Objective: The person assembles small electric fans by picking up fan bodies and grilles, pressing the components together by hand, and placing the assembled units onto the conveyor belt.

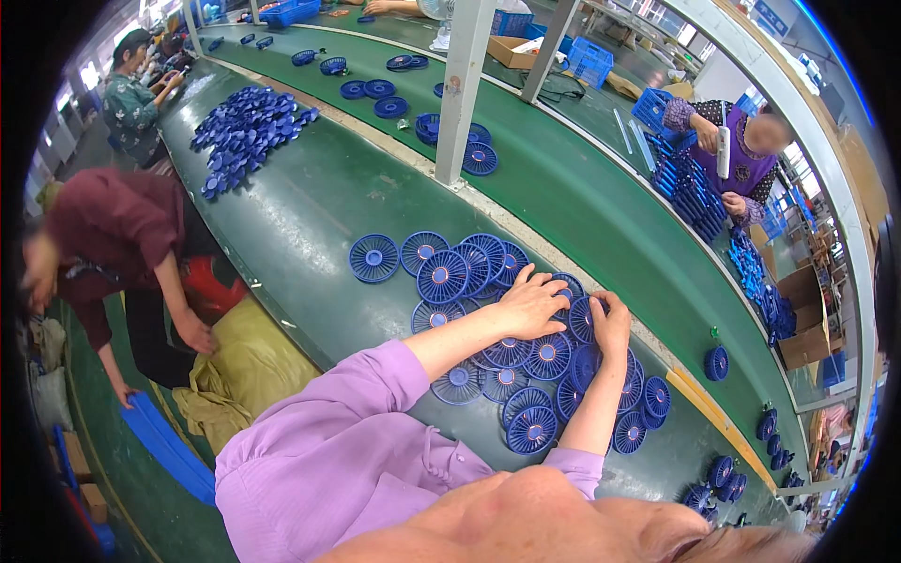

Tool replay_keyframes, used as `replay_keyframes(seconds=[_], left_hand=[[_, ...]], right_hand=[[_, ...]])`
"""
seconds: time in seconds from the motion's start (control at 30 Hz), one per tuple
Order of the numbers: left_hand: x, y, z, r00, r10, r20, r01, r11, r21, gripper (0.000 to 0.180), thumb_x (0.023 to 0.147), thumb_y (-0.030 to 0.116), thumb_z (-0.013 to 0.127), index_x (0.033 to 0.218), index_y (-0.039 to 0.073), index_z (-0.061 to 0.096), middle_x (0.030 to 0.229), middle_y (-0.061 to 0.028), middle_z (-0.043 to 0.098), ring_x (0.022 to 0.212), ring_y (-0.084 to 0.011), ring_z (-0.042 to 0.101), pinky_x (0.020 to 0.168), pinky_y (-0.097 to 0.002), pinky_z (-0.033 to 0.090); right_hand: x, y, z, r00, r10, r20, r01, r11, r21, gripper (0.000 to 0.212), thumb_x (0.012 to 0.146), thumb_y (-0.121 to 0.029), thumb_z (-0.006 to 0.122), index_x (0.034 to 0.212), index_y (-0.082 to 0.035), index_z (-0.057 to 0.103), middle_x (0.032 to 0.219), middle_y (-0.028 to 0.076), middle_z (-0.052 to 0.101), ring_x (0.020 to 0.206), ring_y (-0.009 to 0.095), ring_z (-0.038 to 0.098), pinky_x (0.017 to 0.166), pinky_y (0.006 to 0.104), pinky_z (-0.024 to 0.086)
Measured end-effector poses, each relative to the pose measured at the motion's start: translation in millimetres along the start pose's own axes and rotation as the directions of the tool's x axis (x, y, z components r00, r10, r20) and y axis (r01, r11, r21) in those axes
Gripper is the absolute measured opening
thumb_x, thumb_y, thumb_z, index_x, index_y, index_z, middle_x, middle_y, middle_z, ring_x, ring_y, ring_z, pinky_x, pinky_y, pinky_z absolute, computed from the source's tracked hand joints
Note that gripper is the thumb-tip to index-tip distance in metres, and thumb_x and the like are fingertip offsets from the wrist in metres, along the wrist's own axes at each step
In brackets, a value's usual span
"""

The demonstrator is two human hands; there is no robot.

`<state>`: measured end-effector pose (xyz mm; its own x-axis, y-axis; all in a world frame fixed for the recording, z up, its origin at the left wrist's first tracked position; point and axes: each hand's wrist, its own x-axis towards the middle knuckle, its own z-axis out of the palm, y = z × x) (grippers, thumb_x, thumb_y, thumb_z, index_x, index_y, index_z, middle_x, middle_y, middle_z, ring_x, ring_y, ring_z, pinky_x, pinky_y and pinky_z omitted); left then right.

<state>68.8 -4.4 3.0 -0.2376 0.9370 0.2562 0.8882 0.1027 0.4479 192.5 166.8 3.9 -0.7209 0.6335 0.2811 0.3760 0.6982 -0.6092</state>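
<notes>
A spread of round blue fan grilles [442, 276] with radial slats lies on the green worktable in front of me, many of them overlapping. My left hand [533, 308] reaches across the heap, its fingers apart on top of the grilles. Just to its right, my right hand [612, 324] has its fingers bent over the edge of a blue grille [581, 320], which stands between the two hands. Parts of the grilles beneath my palms and forearms are hidden. One separate grille [374, 258] lies at the heap's left end.
A metal post [465, 94] rises beyond the table beside a green conveyor belt [601, 206] carrying blue grilles. Small blue parts [246, 136] are piled at the far left. One person [122, 235] bends down at left; another [741, 150] handles a white device across the belt.
</notes>
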Motion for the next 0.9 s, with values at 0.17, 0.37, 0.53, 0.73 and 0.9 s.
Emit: replay_keyframes(seconds=[0.17,0.37,0.53,0.73,0.9], left_hand=[[0.2,0.0,-0.1,1.0,-0.006,0.001,0.006,1.0,-0.013,0.044,0.08,0.04,0.067,0.116,0.013,0.063,0.138,-0.0106,0.045,0.131,-0.0359,0.037,0.111,-0.0581,0.016],[1.4,1.2,0.9,1.0,-0.013,0.009,0.013,1.0,-0.013,0.044,0.08,0.039,0.067,0.115,0.014,0.063,0.138,-0.0099,0.044,0.131,-0.0357,0.037,0.111,-0.0576,0.016],[0.7,-0.3,0.9,1.0,-0.01,0.001,0.01,1.0,-0.012,0.043,0.08,0.039,0.067,0.115,0.014,0.063,0.138,-0.0098,0.045,0.13,-0.035,0.037,0.111,-0.0573,0.016],[0.3,-0.8,1.7,1.0,0.002,-0.023,-0.002,1.0,-0.015,0.043,0.08,0.039,0.067,0.114,0.014,0.064,0.136,-0.0101,0.046,0.129,-0.0346,0.038,0.111,-0.0572,0.016],[0.3,-0.1,0.8,1.0,0.001,-0.019,-0.002,1.0,-0.017,0.043,0.08,0.039,0.067,0.114,0.014,0.064,0.136,-0.0104,0.046,0.129,-0.0348,0.038,0.111,-0.057,0.016]], right_hand=[[0.2,-1.2,-0.6,1.0,-0.007,0.001,0.007,1.0,-0.001,0.02,0.084,-0.018,0.063,0.096,-0.003,0.067,0.089,0.018,0.068,0.085,0.032,0.066,0.078,0.0395,0.05],[0.0,-0.7,-1.8,1.0,0.004,0.002,-0.004,1.0,-0.005,0.02,0.083,-0.018,0.064,0.096,-0.003,0.067,0.088,0.019,0.068,0.084,0.032,0.066,0.077,0.0393,0.05],[-1.2,-10.8,-4.9,0.999,0.034,0.021,-0.034,0.999,0.015,0.02,0.084,-0.018,0.064,0.096,-0.003,0.067,0.087,0.019,0.068,0.083,0.032,0.066,0.076,0.0397,0.05],[-0.7,-6.2,-3.0,1.0,0.001,0.0,-0.001,1.0,-0.01,0.02,0.084,-0.018,0.063,0.096,-0.002,0.067,0.088,0.019,0.068,0.084,0.032,0.066,0.077,0.0396,0.05],[-0.3,-2.8,-2.1,1.0,0.007,0.009,-0.007,1.0,0.002,0.021,0.084,-0.019,0.063,0.096,-0.002,0.067,0.088,0.019,0.068,0.085,0.032,0.066,0.077,0.0397,0.05]])
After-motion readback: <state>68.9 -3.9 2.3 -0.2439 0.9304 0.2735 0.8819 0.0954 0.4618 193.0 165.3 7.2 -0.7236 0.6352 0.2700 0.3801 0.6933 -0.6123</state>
